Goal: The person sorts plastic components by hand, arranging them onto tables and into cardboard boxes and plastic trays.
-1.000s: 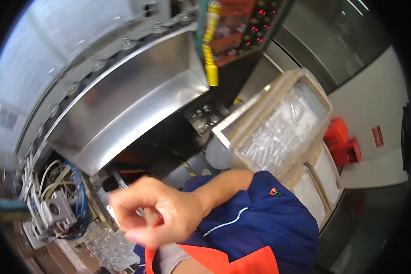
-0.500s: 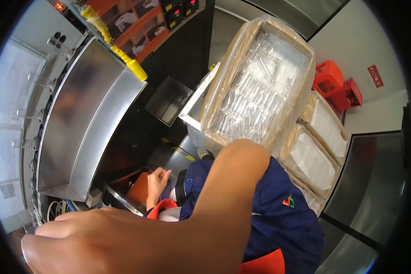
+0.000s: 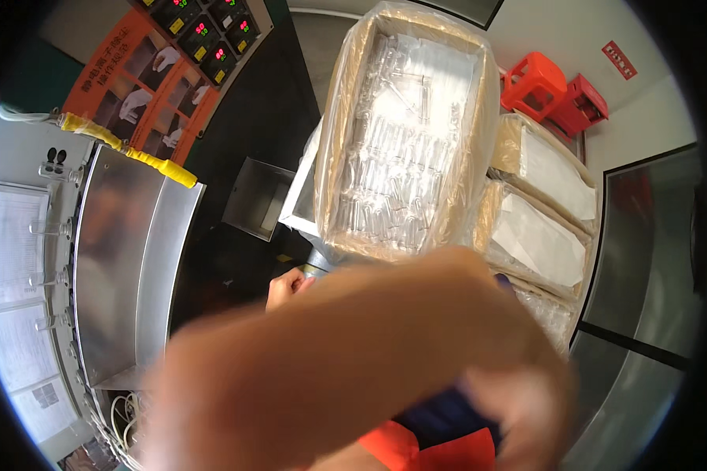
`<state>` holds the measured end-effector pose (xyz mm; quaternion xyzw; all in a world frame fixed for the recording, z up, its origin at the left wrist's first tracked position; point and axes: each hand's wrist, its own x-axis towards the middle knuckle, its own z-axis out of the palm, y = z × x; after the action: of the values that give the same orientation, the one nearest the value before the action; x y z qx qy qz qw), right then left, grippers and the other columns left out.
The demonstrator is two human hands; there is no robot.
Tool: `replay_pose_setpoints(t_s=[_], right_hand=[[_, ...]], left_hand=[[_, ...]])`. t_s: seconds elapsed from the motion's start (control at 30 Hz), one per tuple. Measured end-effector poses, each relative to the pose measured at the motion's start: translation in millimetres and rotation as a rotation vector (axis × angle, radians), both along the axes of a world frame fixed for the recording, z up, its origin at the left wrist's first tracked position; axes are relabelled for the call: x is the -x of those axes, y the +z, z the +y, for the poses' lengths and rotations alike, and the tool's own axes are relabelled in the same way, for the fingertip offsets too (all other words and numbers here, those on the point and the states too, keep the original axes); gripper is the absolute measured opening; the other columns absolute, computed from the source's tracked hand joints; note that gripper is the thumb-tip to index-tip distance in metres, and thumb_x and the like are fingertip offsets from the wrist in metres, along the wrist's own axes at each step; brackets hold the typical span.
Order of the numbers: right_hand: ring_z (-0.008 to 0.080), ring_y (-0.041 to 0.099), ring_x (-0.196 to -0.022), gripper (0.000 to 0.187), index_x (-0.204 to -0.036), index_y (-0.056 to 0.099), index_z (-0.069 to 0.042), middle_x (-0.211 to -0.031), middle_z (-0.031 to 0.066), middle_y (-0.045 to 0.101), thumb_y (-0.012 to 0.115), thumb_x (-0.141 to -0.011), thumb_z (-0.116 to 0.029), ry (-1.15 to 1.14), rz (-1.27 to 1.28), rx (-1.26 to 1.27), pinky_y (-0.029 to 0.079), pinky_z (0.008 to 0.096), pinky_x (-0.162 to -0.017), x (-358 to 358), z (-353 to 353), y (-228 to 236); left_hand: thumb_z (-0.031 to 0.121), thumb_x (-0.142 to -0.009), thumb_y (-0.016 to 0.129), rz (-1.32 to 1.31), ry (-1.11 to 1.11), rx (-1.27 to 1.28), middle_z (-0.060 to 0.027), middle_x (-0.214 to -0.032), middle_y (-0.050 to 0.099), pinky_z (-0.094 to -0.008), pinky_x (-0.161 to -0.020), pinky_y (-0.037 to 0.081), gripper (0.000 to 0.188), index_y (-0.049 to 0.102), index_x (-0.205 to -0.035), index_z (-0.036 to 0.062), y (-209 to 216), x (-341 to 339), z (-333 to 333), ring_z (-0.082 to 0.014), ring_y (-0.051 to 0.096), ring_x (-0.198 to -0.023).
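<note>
My right forearm [image 3: 353, 345] crosses close in front of the view, large and smeared by motion. My right hand [image 3: 204, 392] is at its lower-left end, with no fingers distinguishable. Another blurred patch of skin at the lower right cannot be identified. Beyond the forearm, my left hand [image 3: 287, 286] shows with curled fingers; whatever it may hold is hidden, and its wrist is covered. Ahead of it stands a plastic-lined cardboard box [image 3: 334, 149] with rows of clear glass tubes [image 3: 393, 177]; a few lie loose on white paper at its far end.
On the left is a curved steel trough [image 3: 118, 259], with clear glass tubes [image 3: 51, 228] sticking out beside it. A yellow-wrapped hose [image 3: 137, 153] hangs above the trough. A small metal bin [image 3: 251, 200] is near the box. Paper-covered boxes [image 3: 538, 239] and red stools [image 3: 534, 82] stand right.
The view has turned, so the box and trough appear farther left. My right forearm has swung across the picture and blurred, covering more of my body and left wrist.
</note>
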<state>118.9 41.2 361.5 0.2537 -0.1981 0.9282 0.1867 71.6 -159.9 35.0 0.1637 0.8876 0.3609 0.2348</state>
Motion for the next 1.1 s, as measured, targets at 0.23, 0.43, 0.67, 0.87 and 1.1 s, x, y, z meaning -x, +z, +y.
replay_pose_setpoints(t_s=[0.23, 0.43, 0.67, 0.87, 1.1], right_hand=[[0.021, 0.045, -0.044, 0.018, -0.058, 0.053, -0.003, -0.054, 0.0048, 0.047, 0.063, -0.066, 0.009, 0.131, 0.289, -0.778, 0.031, 0.0316, -0.042, -17, 132, -96], [0.0289, 0.056, -0.062, 0.01, -0.068, 0.051, -0.006, -0.067, 0.0072, 0.058, 0.061, -0.065, -0.007, 0.403, -0.384, -2.014, 0.041, 0.0367, -0.053, -68, 119, -183], [0.0363, 0.064, -0.076, 0.007, -0.075, 0.06, -0.003, -0.075, 0.017, 0.064, 0.058, -0.07, -0.008, 0.091, -0.77, -2.326, 0.05, 0.0445, -0.063, -95, 97, -280], [0.0432, 0.06, -0.071, 0.006, -0.077, 0.056, 0.002, -0.074, 0.0235, 0.06, 0.054, -0.072, 0.0, -0.632, -1.191, -1.959, 0.049, 0.0492, -0.064, -46, 126, -331], [0.0416, 0.064, -0.074, 0.018, -0.094, 0.045, 0.008, -0.077, 0.0292, 0.06, 0.05, -0.077, 0.005, -0.609, -1.525, -2.015, 0.052, 0.0454, -0.068, -36, 129, -344]], left_hand=[[0.013, -0.084, 0.064, 0.05, -0.196, -0.201, -0.0162, -0.064, 0.057, -0.0325, -0.054, 0.045, 0.018, 0.057, -0.078, -0.0022, 19, 24, 91, -0.0243, 0.054, -0.053], [0.004, -0.079, 0.056, 0.422, -0.264, -0.155, -0.0223, -0.082, 0.061, -0.046, -0.07, 0.047, 0.013, 0.054, -0.09, -0.0017, -33, 52, 130, -0.0411, 0.059, -0.079], [0.006, -0.079, 0.058, 0.274, -0.393, -0.067, -0.0191, -0.083, 0.06, -0.0469, -0.069, 0.047, 0.008, 0.057, -0.085, 0.0009, -40, 40, 160, -0.0397, 0.059, -0.079], [0.008, -0.078, 0.06, 0.272, -0.487, -0.182, -0.0164, -0.081, 0.059, -0.0444, -0.069, 0.047, 0.007, 0.058, -0.082, 0.0028, -30, 30, 174, -0.0375, 0.058, -0.079], [0.009, -0.079, 0.056, 0.577, -0.726, -0.245, -0.0108, -0.077, 0.058, -0.0383, -0.075, 0.045, 0.006, 0.057, -0.082, 0.0045, -20, 38, 206, -0.0281, 0.057, -0.084]])
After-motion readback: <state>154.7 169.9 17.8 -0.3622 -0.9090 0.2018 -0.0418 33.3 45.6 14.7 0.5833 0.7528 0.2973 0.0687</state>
